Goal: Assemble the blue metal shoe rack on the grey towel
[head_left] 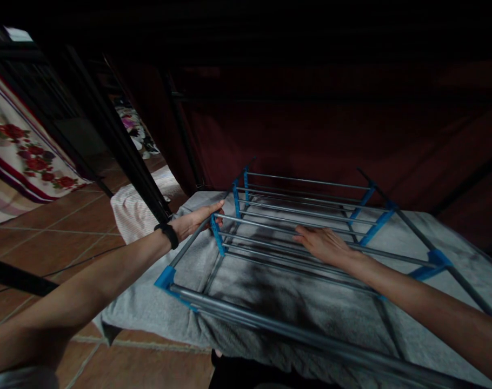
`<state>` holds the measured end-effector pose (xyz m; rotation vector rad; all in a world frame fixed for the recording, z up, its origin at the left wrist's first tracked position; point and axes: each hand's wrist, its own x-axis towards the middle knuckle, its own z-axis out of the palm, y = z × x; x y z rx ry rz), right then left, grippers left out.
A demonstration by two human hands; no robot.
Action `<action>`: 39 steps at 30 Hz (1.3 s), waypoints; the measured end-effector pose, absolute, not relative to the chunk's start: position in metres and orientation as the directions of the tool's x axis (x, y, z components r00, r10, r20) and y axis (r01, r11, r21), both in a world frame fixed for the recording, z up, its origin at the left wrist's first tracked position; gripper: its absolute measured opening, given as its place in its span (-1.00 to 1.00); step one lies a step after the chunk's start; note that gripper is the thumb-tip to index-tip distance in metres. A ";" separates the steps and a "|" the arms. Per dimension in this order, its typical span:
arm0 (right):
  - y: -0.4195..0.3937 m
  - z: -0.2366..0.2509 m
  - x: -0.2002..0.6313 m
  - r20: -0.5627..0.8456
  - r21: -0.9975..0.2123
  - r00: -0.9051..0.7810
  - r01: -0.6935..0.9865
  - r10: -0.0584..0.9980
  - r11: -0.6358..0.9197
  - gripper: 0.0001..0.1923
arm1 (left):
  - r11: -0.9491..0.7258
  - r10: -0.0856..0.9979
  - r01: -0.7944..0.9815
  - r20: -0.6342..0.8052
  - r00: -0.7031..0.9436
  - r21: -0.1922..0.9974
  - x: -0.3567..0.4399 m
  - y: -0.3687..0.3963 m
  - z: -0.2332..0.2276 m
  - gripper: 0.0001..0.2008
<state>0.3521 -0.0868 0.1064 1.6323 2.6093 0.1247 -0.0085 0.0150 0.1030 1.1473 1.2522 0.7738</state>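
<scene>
A rack of grey metal tubes (266, 316) joined by blue plastic connectors (165, 278) lies on a grey blanket (148, 308). My left hand (197, 219), with a black band on its wrist, closes around the rack's left side tube beside a blue connector; some of its fingers are hidden behind the tube. Over the middle of the rack, my right hand (325, 246) has its fingers curled at one of the long crossbars. Its palm side is out of sight. Several crossbars run between the left and right connectors.
Behind the rack hangs a dark red curtain (311, 135). A black post (116, 135) rises left of the blanket, near a striped cloth (130, 208). Flowered fabric (35, 156) hangs at far left above the tiled floor (47, 232). The top is very dark.
</scene>
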 end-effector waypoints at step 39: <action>-0.085 0.104 0.361 -0.055 -0.104 -0.439 0.896 0.897 0.432 -0.60 | 0.159 0.974 0.404 -0.209 0.083 0.901 -0.002 0.022 0.092 -0.49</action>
